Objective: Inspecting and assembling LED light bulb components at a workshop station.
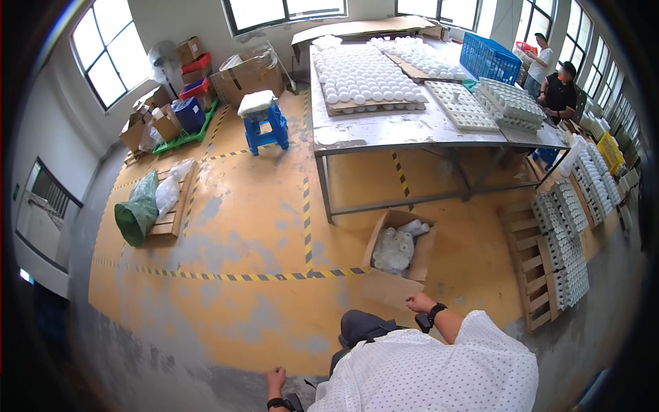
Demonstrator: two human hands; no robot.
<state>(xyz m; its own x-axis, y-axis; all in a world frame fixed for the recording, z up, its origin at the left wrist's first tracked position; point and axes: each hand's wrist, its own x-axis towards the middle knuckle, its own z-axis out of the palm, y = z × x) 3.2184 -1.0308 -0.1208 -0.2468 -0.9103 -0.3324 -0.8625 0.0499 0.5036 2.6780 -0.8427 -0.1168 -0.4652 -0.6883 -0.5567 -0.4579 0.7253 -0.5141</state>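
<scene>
Right hand (420, 302): held by the near flap (388, 288) of an open box (423, 253); fingers partly curled, gap narrow. Whether the flap is touched or gripped can't be told. Left hand (276, 378): kept low, well apart from the box, over the grey part of the floor (240, 329); fingers seen curled, grip can't be told. Both wrists are banded with dark devices.

Box is set on the floor, just in front of the tabletop (347, 139), and is partly filled with clear plastic (392, 251) and white rolls (414, 226).

Tabletop is loaded with rows of white domes (364, 77) on cardboard, a flat tray (461, 106), stacked trays (509, 103) and a blue crate (490, 59). More tray stacks (563, 244) are carried by a wooden pallet (530, 275) at right.

Left of the tabletop, a blue stool (264, 127) is placed. Farther left, a green bag (137, 209) and a white bag (169, 194) are laid on a small pallet. Floor is marked with striped tape (240, 277). Two people are seen beyond the tabletop at far right.
</scene>
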